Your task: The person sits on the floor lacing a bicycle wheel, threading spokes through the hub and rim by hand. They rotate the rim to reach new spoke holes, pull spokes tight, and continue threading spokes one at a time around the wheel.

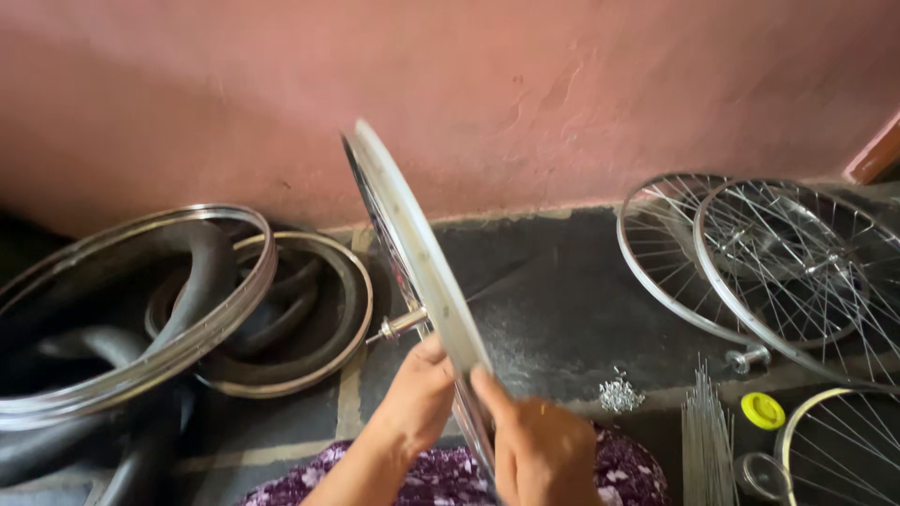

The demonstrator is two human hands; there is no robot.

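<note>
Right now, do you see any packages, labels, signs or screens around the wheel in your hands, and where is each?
No labels, signs or screens in view.
Yellow lid: round, on the floor at lower right, beside the bundle of loose spokes.
Clear round container: just below the lid, at the bottom edge; contents cannot be told.
Both hands, left hand and right hand, grip the wheel rim.

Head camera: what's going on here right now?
A person holds a spoked bicycle wheel upright, edge-on to the camera, with the left hand and right hand gripping its lower rim. Bare rims and black tubes lie to the left. Finished wheels, loose spokes and a heap of nipples lie to the right.
</note>
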